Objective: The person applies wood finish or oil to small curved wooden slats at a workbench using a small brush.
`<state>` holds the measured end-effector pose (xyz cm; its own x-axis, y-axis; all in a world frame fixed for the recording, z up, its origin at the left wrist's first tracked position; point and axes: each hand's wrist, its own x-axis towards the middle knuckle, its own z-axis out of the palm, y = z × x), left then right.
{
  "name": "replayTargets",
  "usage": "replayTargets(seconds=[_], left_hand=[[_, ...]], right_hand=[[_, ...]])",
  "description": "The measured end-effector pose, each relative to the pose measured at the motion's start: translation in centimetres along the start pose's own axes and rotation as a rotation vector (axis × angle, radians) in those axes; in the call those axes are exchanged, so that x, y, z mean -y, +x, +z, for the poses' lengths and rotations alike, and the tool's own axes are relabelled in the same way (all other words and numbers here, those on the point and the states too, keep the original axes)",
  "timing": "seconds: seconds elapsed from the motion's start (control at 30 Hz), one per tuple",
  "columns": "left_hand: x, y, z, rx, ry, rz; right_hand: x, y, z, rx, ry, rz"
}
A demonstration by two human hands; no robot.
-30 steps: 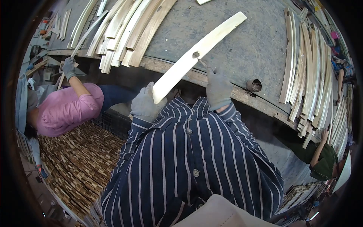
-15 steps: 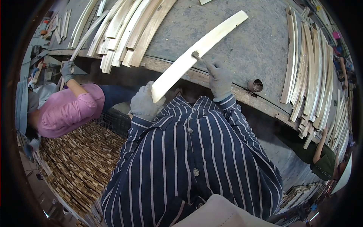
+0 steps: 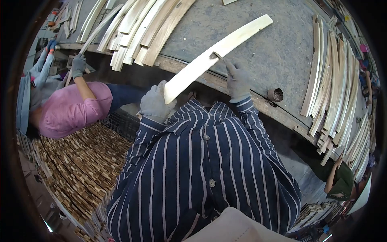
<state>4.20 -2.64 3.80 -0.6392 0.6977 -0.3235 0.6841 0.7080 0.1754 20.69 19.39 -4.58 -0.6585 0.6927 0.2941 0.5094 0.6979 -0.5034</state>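
Observation:
A pale, slightly curved wooden slat [image 3: 193, 74] slants from my body out over the grey worktable [image 3: 225, 30]. My left hand [image 3: 155, 101], in a grey glove, is closed round the slat's near end. In my gloved right hand [image 3: 238, 81] is a small thin tool [image 3: 219, 57], its tip at a dark spot [image 3: 212, 56] near the middle of the slat's face. A rusty round cup [image 3: 275, 94] is fixed at the table's front edge, to the right of my right hand.
Wooden slats [image 3: 151, 30] lie in rows at the left, more slats [image 3: 332, 80] at the right. A co-worker in pink [image 3: 76, 109] holds a slat at the left; a person in dark green [image 3: 342, 181] is at the right. Stacked wood pieces [image 3: 80, 165] stand at lower left.
The tool's tip and my right hand have shifted slightly relative to the slat, and the tool's angle has changed. The whole view has also moved a little.

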Motion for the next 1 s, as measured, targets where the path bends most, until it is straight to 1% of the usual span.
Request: replayTargets(seconds=[0.07, 0.1, 0.13, 0.17, 0.2, 0.23, 0.27, 0.3, 0.33, 0.4, 0.43, 0.5, 0.53, 0.6, 0.67, 0.7, 0.73, 0.77, 0.8, 0.87, 0.9, 0.93, 0.97, 1.0], left_hand=[[0.3, 0.1, -0.2, 0.016, -0.084, 0.046], [0.8, 0.6, 0.1, 0.018, -0.086, 0.027], [1.9, 1.4, 0.8, 0.047, -0.292, 0.145], [3.0, 2.1, 1.6, 0.073, -0.498, 0.254], [4.2, 3.2, 2.3, 0.157, -0.657, 0.282], [5.7, 5.2, 3.2, 0.319, -0.780, 0.358], [6.2, 6.7, 2.4, 0.552, -0.795, 0.325], [7.4, 8.3, 4.0, 0.676, -0.954, 0.262], [6.8, 8.8, 3.0, 0.756, -1.042, 0.139], [6.5, 10.8, 3.0, 0.791, -1.054, 0.134], [6.4, 11.7, 3.3, 0.788, -1.055, 0.135], [6.2, 13.0, 4.1, 0.838, -1.150, 0.099], [6.4, 13.4, 4.1, 0.832, -1.136, 0.111], [6.1, 13.5, 4.8, 0.795, -1.182, 0.147], [6.3, 13.5, 5.3, 0.767, -1.181, 0.107], [6.1, 13.4, 5.3, 0.736, -1.122, 0.110], [5.4, 13.0, 4.7, 0.710, -1.064, 0.114], [4.6, 12.8, 3.9, 0.686, -0.983, 0.090], [4.1, 13.4, 4.5, 0.670, -0.905, 0.163], [1.7, 13.0, 3.5, 0.744, -1.014, 0.247], [0.5, 13.1, 3.3, 0.750, -1.012, 0.259], [-0.7, 13.3, 3.3, 0.748, -0.999, 0.231], [-2.0, 13.4, 3.5, 0.749, -0.986, 0.207], [-3.5, 13.5, 4.2, 0.764, -0.981, 0.225]], right_hand=[[0.4, -0.6, 0.2, 0.051, -0.011, -0.012], [0.7, -0.9, 0.3, 0.101, -0.026, -0.019], [0.6, -0.9, 0.3, 0.119, -0.014, -0.030], [0.1, -0.8, 0.1, 0.152, 0.184, -0.042], [-0.1, -1.0, -0.1, 0.191, 0.388, -0.048], [0.1, -1.0, -0.6, 0.323, 0.690, 0.245], [-1.7, -0.9, -0.2, 0.380, 0.621, 0.307], [-1.0, -0.2, -1.6, 0.348, 0.662, 0.326], [-1.4, 0.0, -1.9, 0.363, 0.667, 0.321], [-2.8, 0.3, -2.6, 0.271, 0.771, 0.456], [-3.3, 0.4, -2.9, 0.270, 0.770, 0.453], [-3.7, 0.0, -3.4, 0.231, 0.697, 0.446], [-3.6, -0.2, -3.3, 0.213, 0.704, 0.440], [-3.5, -1.1, -3.8, 0.235, 0.729, 0.496], [-3.5, -1.7, -3.8, 0.254, 0.715, 0.496], [-3.4, -2.0, -3.5, 0.279, 0.707, 0.475], [-3.0, -2.2, -3.6, 0.304, 0.696, 0.457], [-2.2, -2.4, -3.6, 0.318, 0.759, 0.414], [-0.9, -2.3, -3.7, 0.320, 0.753, 0.416], [1.5, -1.9, -4.2, 0.407, 0.816, 0.431], [2.3, -1.4, -4.7, 0.420, 0.765, 0.439], [2.6, -1.2, -5.1, 0.409, 0.759, 0.447], [2.7, -1.2, -5.5, 0.355, 0.831, 0.419], [2.8, -1.1, -6.1, 0.296, 0.899, 0.390]])
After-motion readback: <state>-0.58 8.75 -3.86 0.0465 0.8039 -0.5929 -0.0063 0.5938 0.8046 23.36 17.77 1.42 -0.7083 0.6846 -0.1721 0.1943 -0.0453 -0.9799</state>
